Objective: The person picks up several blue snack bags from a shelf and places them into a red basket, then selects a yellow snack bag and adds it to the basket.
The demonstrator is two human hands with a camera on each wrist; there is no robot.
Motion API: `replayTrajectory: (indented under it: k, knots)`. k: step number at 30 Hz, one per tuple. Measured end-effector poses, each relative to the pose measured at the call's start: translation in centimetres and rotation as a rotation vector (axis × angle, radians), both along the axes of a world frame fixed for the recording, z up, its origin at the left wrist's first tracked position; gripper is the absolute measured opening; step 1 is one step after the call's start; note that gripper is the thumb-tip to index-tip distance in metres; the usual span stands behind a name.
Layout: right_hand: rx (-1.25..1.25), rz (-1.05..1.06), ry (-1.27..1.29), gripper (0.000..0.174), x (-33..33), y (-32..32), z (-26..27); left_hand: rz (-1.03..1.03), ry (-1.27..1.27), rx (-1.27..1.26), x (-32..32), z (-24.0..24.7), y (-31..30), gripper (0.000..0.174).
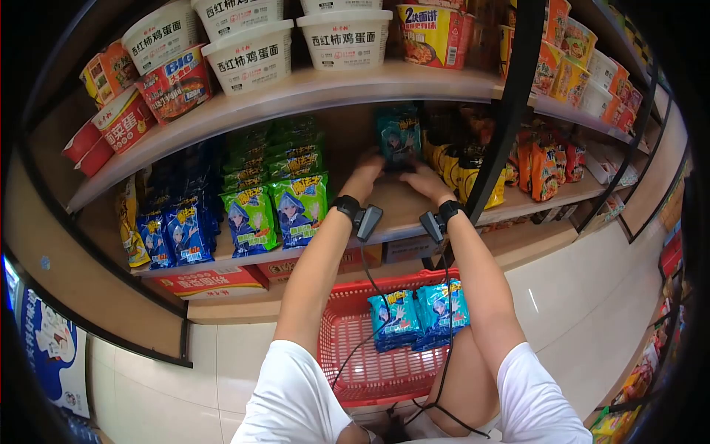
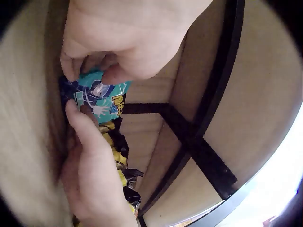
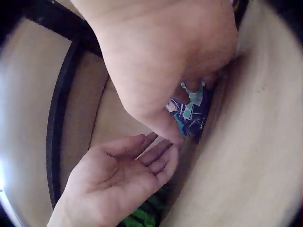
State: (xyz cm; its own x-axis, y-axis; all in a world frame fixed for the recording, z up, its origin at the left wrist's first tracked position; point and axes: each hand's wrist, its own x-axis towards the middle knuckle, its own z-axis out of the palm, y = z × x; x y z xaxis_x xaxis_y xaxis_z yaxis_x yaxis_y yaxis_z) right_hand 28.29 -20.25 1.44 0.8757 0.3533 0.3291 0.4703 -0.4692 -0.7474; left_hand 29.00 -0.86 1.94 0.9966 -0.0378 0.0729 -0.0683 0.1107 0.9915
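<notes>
A teal instant noodle packet (image 1: 399, 135) with a cartoon figure stands upright deep on the middle shelf. My left hand (image 1: 365, 176) holds its lower left side; in the left wrist view the thumb and fingers of this hand (image 2: 125, 40) are bent at the packet's edge. From the other side my right hand (image 1: 427, 183) grips it, the thumb lying over the front of the packet (image 2: 97, 92). The right wrist view shows the left hand (image 3: 120, 177) palm up, its fingertips partly hidden behind the right hand (image 3: 151, 71). Both hands blur slightly in the head view.
Green packets (image 1: 299, 207) and blue packets (image 1: 188, 229) stand left on the shelf, yellow-black packets (image 1: 481, 181) right. Below is a red basket (image 1: 351, 374) with two stacks of teal packets (image 1: 444, 311). A black post (image 1: 510, 111) rises at right. Noodle tubs (image 1: 346, 41) line the upper shelf.
</notes>
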Motion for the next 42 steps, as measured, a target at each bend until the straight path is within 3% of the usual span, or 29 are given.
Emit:
replayTrajectory:
  k: [4,9,18,24,29,31,34,38,39,42]
  knots:
    - [-0.102,-0.169,-0.056,0.052,0.2,0.0,0.2,-0.030,0.086,0.079,0.5,-0.4,0.6,0.031]
    - [-0.131,-0.192,-0.020,0.048,0.5,-0.4,0.1,-0.012,0.181,-0.106,1.1,-1.7,-0.9,0.029]
    - [-0.105,-0.051,0.059,0.067,0.5,-0.1,-0.4,0.028,0.257,-0.410,4.3,-4.3,-1.2,0.023]
    - [-0.175,0.008,0.115,0.065,0.1,0.0,0.6,0.011,0.274,-0.464,3.4,-2.8,-1.7,0.021]
    - [-0.266,0.187,0.045,0.052,2.9,-1.7,0.5,-0.052,0.212,-0.290,-1.1,0.7,-2.4,0.025]
    - [-0.363,0.154,0.143,0.050,-0.5,-1.5,4.3,-0.172,0.133,-0.167,-2.7,1.6,-2.3,0.031]
    - [-0.441,0.144,0.110,0.049,-4.4,-1.2,7.8,-0.145,0.106,0.102,-7.5,4.5,-3.5,0.037]
    - [-0.554,0.155,-0.050,0.053,-8.7,-1.5,9.9,-0.311,0.024,0.114,-13.9,4.8,-4.6,0.044]
    - [-0.684,0.220,0.039,0.051,-10.5,-1.0,11.5,-0.306,0.038,0.046,-15.1,4.5,-5.1,0.046]
    - [-0.710,0.270,0.123,0.047,-14.9,-1.3,12.2,-0.406,0.069,0.039,-18.4,3.1,-5.2,0.049]
